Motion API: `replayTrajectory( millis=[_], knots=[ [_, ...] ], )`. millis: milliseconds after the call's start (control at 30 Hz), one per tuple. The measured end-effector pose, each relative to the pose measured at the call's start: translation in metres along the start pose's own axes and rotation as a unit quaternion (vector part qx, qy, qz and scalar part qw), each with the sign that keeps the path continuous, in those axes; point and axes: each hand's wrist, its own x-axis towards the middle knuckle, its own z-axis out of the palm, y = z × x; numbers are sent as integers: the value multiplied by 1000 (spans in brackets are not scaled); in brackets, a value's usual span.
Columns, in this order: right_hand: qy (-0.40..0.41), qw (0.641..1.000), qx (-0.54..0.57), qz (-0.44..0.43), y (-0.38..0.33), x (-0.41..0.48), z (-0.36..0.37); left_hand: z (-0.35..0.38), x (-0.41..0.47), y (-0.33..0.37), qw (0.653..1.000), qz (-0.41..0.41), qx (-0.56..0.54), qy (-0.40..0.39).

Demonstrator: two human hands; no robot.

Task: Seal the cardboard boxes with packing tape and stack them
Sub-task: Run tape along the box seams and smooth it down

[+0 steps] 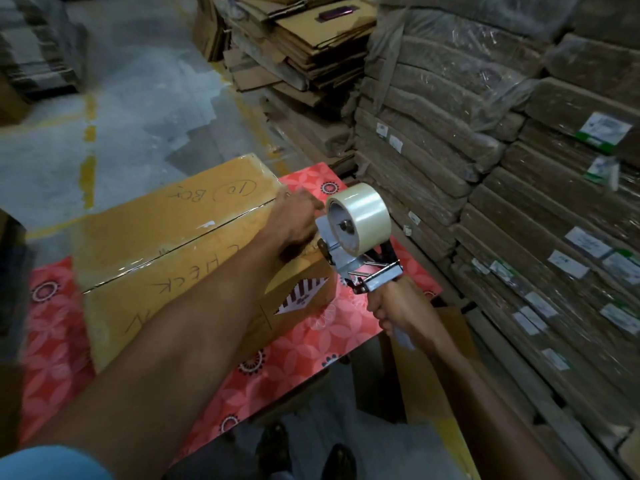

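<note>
A brown cardboard box (166, 237) with handwritten marks lies on a table covered in a red flowered cloth (311, 341). Its top flaps are closed, and the centre seam shows. My left hand (294, 220) rests flat on the box's right top edge, fingers pressing down. My right hand (398, 310) grips the handle of a tape dispenser (353, 251) carrying a roll of clear packing tape (360, 209). The dispenser's front sits against the box's right end, just beside my left hand.
Wrapped bundles of flat cartons (502, 168) are stacked high along the right. A pile of flattened cardboard (304, 53) stands behind the table. Grey floor with yellow lines (90, 161) lies at the left. My shoes (304, 452) show below the table edge.
</note>
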Motion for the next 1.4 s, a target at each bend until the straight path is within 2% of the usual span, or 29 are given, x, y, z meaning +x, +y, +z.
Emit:
replayTrajectory(
  millis=[100,333,667,733,867,933,1000,1100,1200,1367,1400],
  knots=[
    [-8,999,38,7,0,-1,-1,17,-11,2,997,78,2,-15],
    [-31,998,-9,-45,21,-9,-13,2,-17,13,997,55,44,-38],
    [-43,998,30,-15,55,-3,-14,6,-17,13,998,34,24,-48],
    [-39,999,6,-20,56,3,-12,6,-18,13,999,33,8,-37],
    [-31,999,15,3,61,16,2,7,-35,16,993,101,-52,18],
    [-31,999,34,-3,66,20,9,10,-42,16,989,137,-59,19],
    [-35,998,57,-9,68,21,14,9,-43,14,988,140,-68,13],
    [-83,982,161,55,76,19,23,5,-40,13,988,132,-77,16],
    [-17,978,183,98,97,26,33,5,-40,15,991,122,-58,-4],
    [67,977,196,57,88,63,29,5,-40,21,994,106,-36,-11],
    [87,981,171,44,82,74,25,6,-41,22,993,106,-43,-2]
  ],
)
